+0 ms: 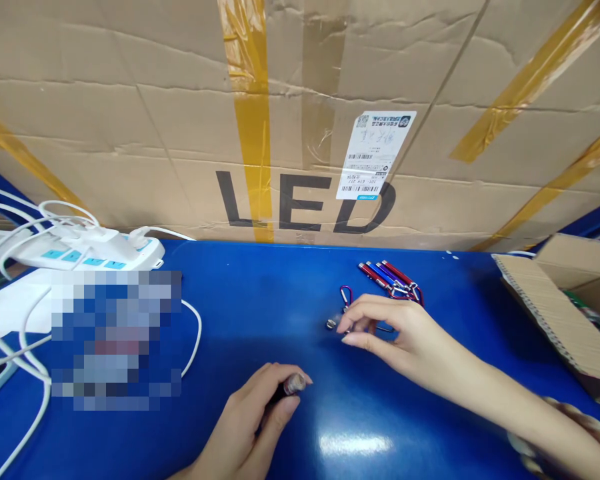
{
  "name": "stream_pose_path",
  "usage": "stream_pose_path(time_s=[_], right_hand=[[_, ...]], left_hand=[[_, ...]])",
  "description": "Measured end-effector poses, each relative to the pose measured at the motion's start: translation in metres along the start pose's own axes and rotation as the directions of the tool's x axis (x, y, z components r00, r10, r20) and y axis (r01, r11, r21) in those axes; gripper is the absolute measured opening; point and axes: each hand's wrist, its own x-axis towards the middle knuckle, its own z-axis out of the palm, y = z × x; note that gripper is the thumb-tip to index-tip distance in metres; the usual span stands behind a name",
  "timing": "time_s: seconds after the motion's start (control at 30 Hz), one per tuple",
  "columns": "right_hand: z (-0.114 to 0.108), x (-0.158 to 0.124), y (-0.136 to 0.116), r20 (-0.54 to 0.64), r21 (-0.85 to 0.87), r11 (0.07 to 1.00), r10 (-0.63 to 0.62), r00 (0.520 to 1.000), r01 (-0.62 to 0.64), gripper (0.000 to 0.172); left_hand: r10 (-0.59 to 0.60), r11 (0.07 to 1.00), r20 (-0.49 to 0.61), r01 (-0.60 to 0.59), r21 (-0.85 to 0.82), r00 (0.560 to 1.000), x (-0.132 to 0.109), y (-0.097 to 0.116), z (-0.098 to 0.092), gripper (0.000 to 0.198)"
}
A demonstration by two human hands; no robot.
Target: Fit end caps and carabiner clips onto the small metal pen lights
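Note:
My left hand [260, 413] is closed around a small dark tube [295, 383] with a pale, silvery round end. Most of the tube is hidden in the fingers. Farther right, my right hand [385, 327] hovers low over the table, thumb and fingertips brought together in a pinch; what is between them, if anything, I cannot make out. Just left of these fingertips is a small silver round piece [331, 324]. A red carabiner clip [347, 294] lies behind the fingers, and a bluish clip shows partly beneath the hand.
Several red, blue and purple pen-shaped keychain lights [386, 275] with carabiners lie together behind my right hand. An open cardboard box [555, 313] stands at right. White cables and a power strip [95, 250] fill the left. A large carton [180, 120] walls off the back.

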Motion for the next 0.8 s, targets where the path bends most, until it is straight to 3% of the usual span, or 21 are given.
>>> stream_pose_path(time_s=[0.1,0.27,0.4,0.63,0.8], right_hand=[[0.013,-0.002,-0.009,-0.033,0.236,0.969,0.086,0.996,-0.076,0.01],[0.035,-0.009,-0.017,-0.057,0.506,0.862,0.053,0.997,-0.017,0.003],[0.038,-0.011,-0.021,-0.053,0.48,0.878,0.027,0.998,0.002,0.004],[0.03,-0.007,-0.025,0.091,0.429,0.892,0.119,0.989,-0.146,0.013],[0.033,-0.008,-0.025,0.148,0.417,0.891,0.128,0.981,-0.179,0.017]], left_hand=[[0.033,0.999,-0.017,-0.033,0.004,0.999,0.0,-0.002,0.0,0.019],[0.151,0.988,0.026,-0.152,0.021,0.988,0.0,-0.004,0.0,0.023],[0.229,0.972,0.028,-0.23,0.051,0.973,0.0,-0.004,0.0,0.022],[0.346,0.928,0.071,-0.352,0.118,0.936,0.001,0.0,-0.003,0.021],[0.435,0.881,0.097,-0.446,0.161,0.895,0.0,-0.001,-0.001,0.022]])
